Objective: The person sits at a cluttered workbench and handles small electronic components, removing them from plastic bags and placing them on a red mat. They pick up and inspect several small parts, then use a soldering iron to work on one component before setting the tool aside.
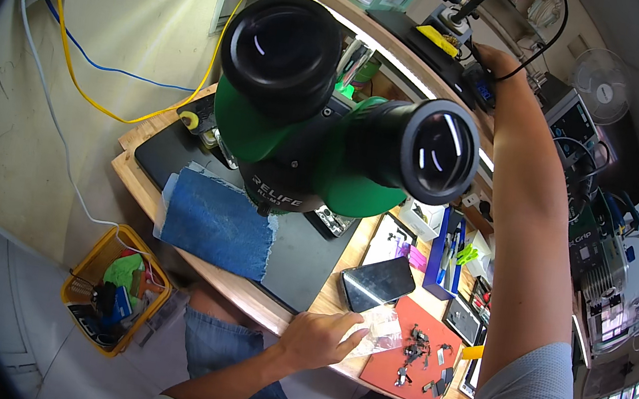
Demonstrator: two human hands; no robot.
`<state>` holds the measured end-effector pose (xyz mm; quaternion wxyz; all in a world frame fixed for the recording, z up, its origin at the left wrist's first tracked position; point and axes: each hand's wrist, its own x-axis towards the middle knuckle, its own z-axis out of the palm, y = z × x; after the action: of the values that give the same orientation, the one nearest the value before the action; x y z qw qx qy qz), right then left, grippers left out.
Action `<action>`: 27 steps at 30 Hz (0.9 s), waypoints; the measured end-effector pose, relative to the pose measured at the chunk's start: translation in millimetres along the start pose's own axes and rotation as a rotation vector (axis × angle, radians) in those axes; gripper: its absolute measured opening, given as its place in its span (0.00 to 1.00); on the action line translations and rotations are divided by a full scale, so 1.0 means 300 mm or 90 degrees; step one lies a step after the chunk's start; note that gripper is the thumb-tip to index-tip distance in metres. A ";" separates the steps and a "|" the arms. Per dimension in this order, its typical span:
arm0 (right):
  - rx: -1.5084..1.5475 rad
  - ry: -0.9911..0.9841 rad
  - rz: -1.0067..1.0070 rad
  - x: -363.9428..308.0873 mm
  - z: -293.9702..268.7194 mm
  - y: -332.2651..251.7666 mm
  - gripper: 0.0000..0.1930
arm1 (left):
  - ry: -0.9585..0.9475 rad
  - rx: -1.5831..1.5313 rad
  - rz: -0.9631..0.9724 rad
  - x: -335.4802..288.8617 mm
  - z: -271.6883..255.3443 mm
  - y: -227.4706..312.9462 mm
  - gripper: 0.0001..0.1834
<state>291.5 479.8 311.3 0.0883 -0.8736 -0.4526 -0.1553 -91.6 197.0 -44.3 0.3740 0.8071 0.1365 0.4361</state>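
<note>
My left hand (321, 337) is at the table's front edge, its fingers closed on a small clear plastic bag (380, 333). Just beyond the bag lies a dark-screened phone (378, 283). My right arm stretches up to the back shelf, where my right hand (496, 64) is at a small black device with a blue display (480, 87); its fingers are mostly hidden. A red mat (386, 370) to the right of the bag bears several small dark phone parts (417, 346).
A green and black microscope (293, 152) blocks the middle of the view. Left of it are a blue cloth (218, 221) and a black mat (299, 265). A blue tool tray (446, 252) stands on the right. A yellow bin (139, 236) sits on the floor.
</note>
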 end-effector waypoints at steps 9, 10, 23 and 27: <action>-0.008 -0.017 -0.001 0.014 -0.011 0.010 0.33 | -0.021 0.001 -0.003 -0.001 -0.008 -0.001 0.12; -0.011 -0.018 0.001 0.015 -0.008 0.010 0.32 | -0.026 0.002 -0.005 0.000 -0.011 0.000 0.12; 0.031 0.139 -0.063 -0.008 -0.056 0.044 0.24 | -0.011 0.017 -0.016 -0.002 0.008 0.002 0.11; 0.164 0.308 -0.158 -0.182 -0.149 0.018 0.22 | -0.036 0.028 -0.034 -0.008 0.012 -0.004 0.11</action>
<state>257.7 421.9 333.9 0.2837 -0.7311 -0.5377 -0.3097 -90.0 194.6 -47.8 0.3714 0.8230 0.1572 0.4000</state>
